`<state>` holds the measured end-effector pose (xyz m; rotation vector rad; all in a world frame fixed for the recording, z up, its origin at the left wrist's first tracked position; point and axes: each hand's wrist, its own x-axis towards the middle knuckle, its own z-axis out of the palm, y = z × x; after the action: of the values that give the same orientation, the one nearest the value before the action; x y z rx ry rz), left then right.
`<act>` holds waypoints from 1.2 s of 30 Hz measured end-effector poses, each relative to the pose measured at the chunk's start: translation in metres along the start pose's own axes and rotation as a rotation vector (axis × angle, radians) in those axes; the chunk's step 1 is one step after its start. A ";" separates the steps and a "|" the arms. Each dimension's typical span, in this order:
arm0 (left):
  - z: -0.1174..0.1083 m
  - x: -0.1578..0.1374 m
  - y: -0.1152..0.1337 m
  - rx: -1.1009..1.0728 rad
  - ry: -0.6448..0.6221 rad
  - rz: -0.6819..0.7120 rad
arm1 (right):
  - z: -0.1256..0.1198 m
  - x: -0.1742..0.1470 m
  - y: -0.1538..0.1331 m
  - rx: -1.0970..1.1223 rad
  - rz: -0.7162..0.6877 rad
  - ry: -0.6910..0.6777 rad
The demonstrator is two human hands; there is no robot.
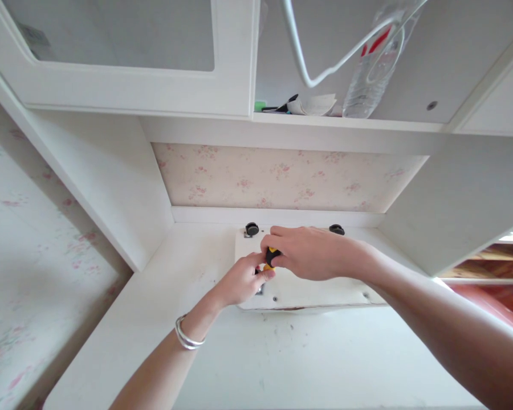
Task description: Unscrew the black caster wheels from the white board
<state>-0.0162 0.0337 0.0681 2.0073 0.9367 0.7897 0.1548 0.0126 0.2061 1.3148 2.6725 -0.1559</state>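
Note:
A white board point(320, 291) with two black round feet point(252, 229) along its far edge lies flat on the white desk point(282, 353). My right hand point(312, 253) is closed around the yellow-and-black handle of a screwdriver point(271, 257), held upright over the board's left part. My left hand point(243, 280), with silver bangles on the wrist, pinches low down at the tool's shaft just above the board. The tip and whatever it touches are hidden by my fingers. Small screw holes show on the board near its front edge.
The desk sits in a white alcove with flowered wallpaper point(277, 179) behind. Overhead, a shelf point(346, 121) holds a clear plastic bottle point(374, 68), papers and a white hanger point(325, 62). A cupboard door point(123, 51) is at upper left, a side panel point(457, 199) at right.

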 end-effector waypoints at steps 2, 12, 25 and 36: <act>0.001 0.002 -0.003 0.032 0.076 -0.022 | 0.000 0.002 -0.003 -0.039 0.113 0.038; 0.003 0.001 -0.007 0.033 0.004 0.038 | 0.005 0.000 0.006 0.007 0.164 0.022; 0.014 0.008 0.005 0.071 0.065 0.057 | 0.017 -0.006 0.018 -0.134 0.161 0.083; 0.016 0.016 0.007 0.015 0.046 -0.011 | 0.019 -0.012 0.016 -0.097 0.319 0.128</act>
<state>0.0068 0.0377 0.0694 2.0029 0.9813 0.8281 0.1770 0.0097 0.1897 1.7466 2.4864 0.0990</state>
